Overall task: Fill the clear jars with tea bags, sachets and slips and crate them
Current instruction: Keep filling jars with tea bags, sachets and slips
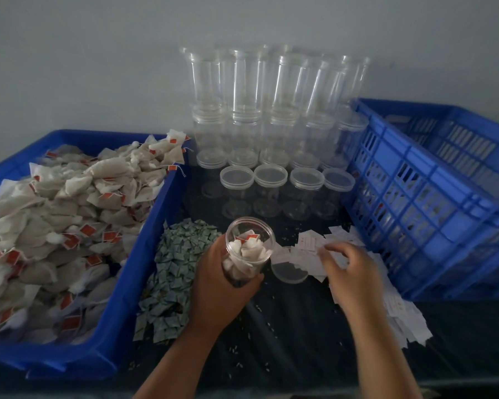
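I'm looking down at a plain pale grey wall (98,53) and a dark surface (300,326) against it, speckled with tiny loose grains. On the left is a solid blue tub (144,254), smooth-walled and heaped with soft, crumpled tea bags (55,211) with red tags. On the right is a blue crate (415,197) of rigid latticed plastic. Between them, against the wall, stand stacked clear jars (257,82), tall glossy cylinders, with a row of lidded jars (271,175) in front. Beside the tub is a drift of small greenish square sachets (173,269), and near the crate a scatter of thin white paper slips (308,243). My left hand (216,280) is wrapped around an open jar (249,246) partly stuffed with tea bags, tilted toward me above the surface. A round clear lid (288,272) lies just beside it. My right hand (352,272) is on the slips with fingers bent, but it's blurred, so I can't tell if it has one pinched.
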Demonstrator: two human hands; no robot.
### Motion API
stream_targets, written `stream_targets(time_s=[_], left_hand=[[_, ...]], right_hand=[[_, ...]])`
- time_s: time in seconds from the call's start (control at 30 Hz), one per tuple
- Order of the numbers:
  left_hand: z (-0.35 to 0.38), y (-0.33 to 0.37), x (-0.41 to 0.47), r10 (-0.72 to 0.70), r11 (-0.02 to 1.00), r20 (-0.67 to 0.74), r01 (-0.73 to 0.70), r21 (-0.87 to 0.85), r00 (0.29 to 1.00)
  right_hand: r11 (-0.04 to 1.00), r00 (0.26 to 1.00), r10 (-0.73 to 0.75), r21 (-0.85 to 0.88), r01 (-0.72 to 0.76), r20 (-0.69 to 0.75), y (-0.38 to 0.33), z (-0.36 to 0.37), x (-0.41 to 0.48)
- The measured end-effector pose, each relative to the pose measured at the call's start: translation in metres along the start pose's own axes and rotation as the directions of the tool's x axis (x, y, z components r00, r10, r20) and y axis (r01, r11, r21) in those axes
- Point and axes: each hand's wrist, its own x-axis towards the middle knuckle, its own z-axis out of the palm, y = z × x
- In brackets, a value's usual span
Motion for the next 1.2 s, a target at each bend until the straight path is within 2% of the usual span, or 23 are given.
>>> stream_targets(time_s=[0.07,0.13,0.2,0.27,0.37,0.47,0.67,0.8,0.83,0.93,1.0,1.1,1.2], left_hand=[[0.0,-0.001,-0.001,-0.024,1.0,-0.01,0.024,0.015,1.0],[-0.002,0.0,-0.002,-0.037,0.999,-0.015,0.037,0.023,0.999],[-0.002,0.002,-0.002,-0.043,0.999,-0.005,0.044,0.024,0.999],[-0.001,0.001,-0.003,-0.052,0.998,0.008,0.051,0.028,0.999],[0.0,0.001,-0.003,-0.059,0.997,0.012,0.058,0.04,0.998],[0.0,0.002,-0.002,-0.062,0.997,0.016,0.061,0.044,0.998],[0.0,0.003,-0.003,-0.086,0.996,0.012,0.085,0.022,0.996],[0.001,0.004,-0.003,-0.095,0.995,0.016,0.095,0.013,0.995],[0.001,0.005,-0.004,-0.097,0.995,0.018,0.096,0.011,0.995],[0.0,0.005,-0.004,-0.102,0.995,0.023,0.102,0.017,0.994],[0.001,0.005,-0.003,-0.099,0.995,0.027,0.099,0.015,0.995],[0.002,0.003,-0.002,-0.094,0.995,0.029,0.094,0.019,0.995],[0.002,-0.001,-0.003,-0.096,0.995,0.028,0.096,0.008,0.995]], right_hand=[[0.981,0.996,0.079,-0.18,-0.071,0.038,0.032,-0.011,0.007],[0.899,0.971,0.179,-0.428,-0.097,0.156,0.051,-0.019,0.008],[0.817,0.951,0.234,-0.572,-0.08,0.201,0.062,-0.021,0.006],[0.848,0.974,0.174,-0.525,-0.073,0.145,0.067,-0.021,0.0],[0.933,0.993,0.104,-0.352,-0.079,0.052,0.069,-0.02,-0.009],[0.952,0.991,0.127,-0.286,-0.112,0.036,0.068,-0.027,-0.011],[0.976,0.995,-0.03,-0.218,0.007,-0.099,0.068,-0.038,-0.01],[0.988,0.987,0.105,0.122,-0.09,-0.123,0.061,-0.041,-0.015],[0.989,0.988,0.082,0.132,-0.065,-0.129,0.061,-0.042,-0.016],[0.99,0.974,-0.119,-0.098,0.102,-0.193,0.063,-0.044,-0.018],[0.975,0.96,-0.184,-0.159,0.152,-0.212,0.064,-0.047,-0.02],[0.994,0.987,-0.071,-0.098,0.057,-0.147,0.062,-0.054,-0.021],[0.996,0.994,0.079,0.047,-0.076,-0.069,0.061,-0.063,-0.018]])
